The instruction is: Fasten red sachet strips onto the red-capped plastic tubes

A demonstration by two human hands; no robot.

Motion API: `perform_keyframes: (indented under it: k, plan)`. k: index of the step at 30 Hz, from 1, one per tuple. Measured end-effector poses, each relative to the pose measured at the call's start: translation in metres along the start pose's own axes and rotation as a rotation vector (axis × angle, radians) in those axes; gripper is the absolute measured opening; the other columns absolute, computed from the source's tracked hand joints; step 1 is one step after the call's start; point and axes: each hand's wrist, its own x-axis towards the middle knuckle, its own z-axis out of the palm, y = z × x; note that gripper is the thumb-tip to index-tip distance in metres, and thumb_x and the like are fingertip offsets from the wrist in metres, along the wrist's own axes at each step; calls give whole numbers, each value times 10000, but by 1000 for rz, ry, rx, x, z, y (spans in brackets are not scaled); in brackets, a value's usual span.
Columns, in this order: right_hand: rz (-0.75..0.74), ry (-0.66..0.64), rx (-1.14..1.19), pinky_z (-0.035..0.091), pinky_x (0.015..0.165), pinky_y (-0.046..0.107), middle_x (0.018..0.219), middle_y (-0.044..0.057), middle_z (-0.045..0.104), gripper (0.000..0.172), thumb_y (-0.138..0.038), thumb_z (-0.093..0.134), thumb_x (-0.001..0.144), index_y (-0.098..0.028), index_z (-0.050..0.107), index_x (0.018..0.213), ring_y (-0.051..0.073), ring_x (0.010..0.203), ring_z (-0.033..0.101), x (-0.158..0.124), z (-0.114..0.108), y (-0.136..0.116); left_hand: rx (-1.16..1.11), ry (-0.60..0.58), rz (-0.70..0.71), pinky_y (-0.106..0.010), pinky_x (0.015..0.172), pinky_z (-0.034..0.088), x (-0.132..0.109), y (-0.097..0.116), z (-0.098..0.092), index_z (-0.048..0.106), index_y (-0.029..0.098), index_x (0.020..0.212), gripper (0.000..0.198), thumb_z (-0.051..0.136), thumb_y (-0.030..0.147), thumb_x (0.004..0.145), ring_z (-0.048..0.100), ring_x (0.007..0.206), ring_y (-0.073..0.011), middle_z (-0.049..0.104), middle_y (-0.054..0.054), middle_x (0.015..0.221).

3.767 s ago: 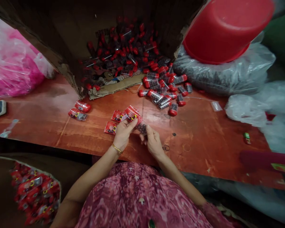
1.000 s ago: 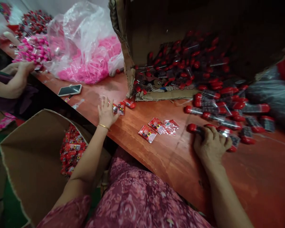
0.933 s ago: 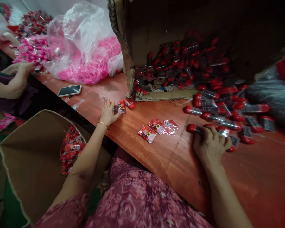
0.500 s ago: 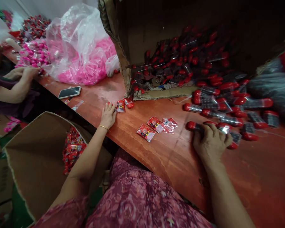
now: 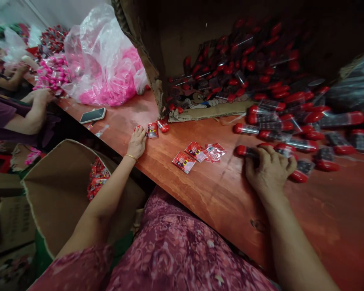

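My left hand (image 5: 136, 141) rests on the red wooden table (image 5: 218, 194), fingers curled over small red packets (image 5: 153, 129) near the table's left edge. My right hand (image 5: 268, 169) lies closed over clear red-capped tubes (image 5: 294, 139) that spill from a tipped cardboard box (image 5: 200, 52). Between my hands lie three flat red sachets (image 5: 197, 151).
A clear bag of pink pieces (image 5: 106, 68) and a phone (image 5: 92, 115) sit at the far left of the table. An open carton (image 5: 63, 190) with red packets stands on the floor to my left. Another person's arms (image 5: 33, 113) work at the far left beside pink tubes (image 5: 53, 72).
My left hand reached left and closed over the red packets by the edge. My right hand stayed on the tubes. The view turned left from 3.8 seconds ago, when both hands held a sachet.
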Motion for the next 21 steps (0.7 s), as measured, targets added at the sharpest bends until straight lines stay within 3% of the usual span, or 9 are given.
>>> perform_keyframes:
  k: [5,9,12,14,17,19,21]
  plan:
    - [-17,19,6,203,963,493,1146,149,619,343,-361,444,856,-153,602,1078,296,1005,512,0,-4,-5,-55,57,42,-464,1112,253,3,-10,7,501,135,1282,452,351,282,882,273,1375,-257,427,-146,1421]
    - [-22,0,23,194,966,490,1150,135,609,324,-347,444,852,-167,588,1080,289,1004,506,1,-9,-7,23,98,-20,-539,1103,198,-2,4,-6,449,91,1323,515,410,293,851,216,1388,-314,344,-207,1453]
    - [-26,-22,55,202,969,500,1164,129,596,313,-324,465,834,-172,575,1086,288,1021,499,2,-12,-8,21,229,11,-554,1109,152,-15,34,-22,393,97,1364,619,495,366,816,142,1405,-327,243,-209,1496]
    - [-25,-31,78,209,972,501,1182,129,580,318,-313,483,816,-171,569,1087,292,1038,490,3,-14,-8,-33,260,88,-516,1116,190,-26,63,-29,487,146,1299,528,481,391,832,185,1403,-292,341,-164,1468]
    - [-16,-30,117,212,978,513,1228,143,541,342,-313,514,780,-163,568,1083,307,1077,466,3,-15,-8,-119,165,174,-481,1099,274,-38,113,-22,661,191,1059,356,458,398,854,337,1347,-269,558,-111,1308]
    - [-4,-26,141,209,983,526,1251,155,521,353,-313,528,766,-157,569,1080,315,1096,451,3,-15,-9,-135,82,201,-488,1087,298,-38,144,-7,685,197,1000,323,499,405,836,437,1280,-271,608,-105,1241]
    - [7,-29,165,207,990,534,1253,160,517,355,-308,528,766,-152,567,1082,315,1098,445,3,-15,-9,-84,20,185,-505,1078,301,-33,167,10,683,192,1026,334,556,410,807,445,1269,-294,601,-119,1249]
